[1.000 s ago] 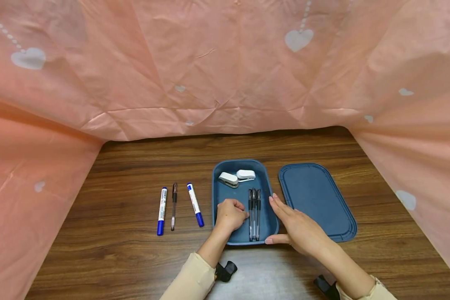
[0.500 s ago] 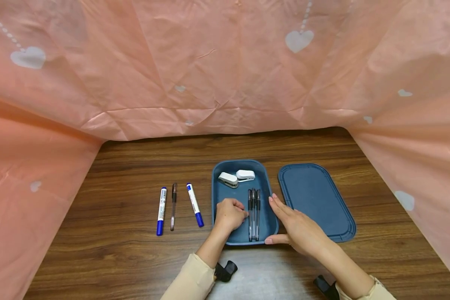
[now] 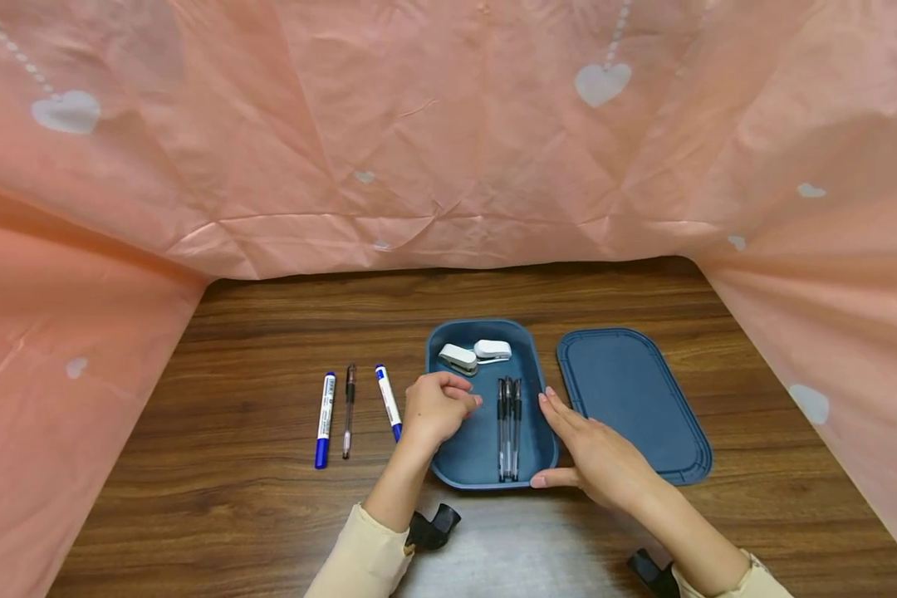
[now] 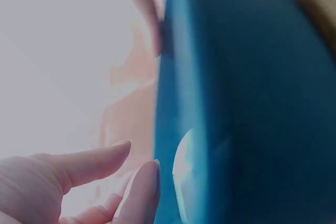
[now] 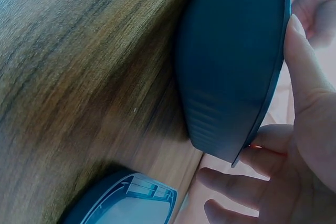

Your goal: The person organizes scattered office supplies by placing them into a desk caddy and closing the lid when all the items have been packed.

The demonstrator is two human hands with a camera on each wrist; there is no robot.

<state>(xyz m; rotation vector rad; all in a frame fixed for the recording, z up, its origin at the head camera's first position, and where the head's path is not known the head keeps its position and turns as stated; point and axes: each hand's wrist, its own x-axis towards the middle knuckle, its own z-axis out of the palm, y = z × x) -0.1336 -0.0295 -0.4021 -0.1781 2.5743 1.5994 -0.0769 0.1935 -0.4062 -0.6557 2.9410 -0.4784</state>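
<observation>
Straight, ungrasping fingers of the right hand [image 3: 596,458] brace the box's [image 3: 473,455] right rim, thumb on its near edge. Three pens [image 3: 509,430] lie side by side inside. Over the left rim hangs the left hand [image 3: 435,409], its grip parted and holding nothing. A fourth pen [image 3: 349,413] lies left on the tabletop [image 3: 247,399]; it would probably go in best lowered flat, parallel, short of the staplers [image 3: 492,349] beyond.

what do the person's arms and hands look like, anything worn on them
The left hand and right hand show no gloves or rings. Cream fabric sleeves cover the arms partway; a small black angular attachment shows beside each sleeve. No cables show.
</observation>
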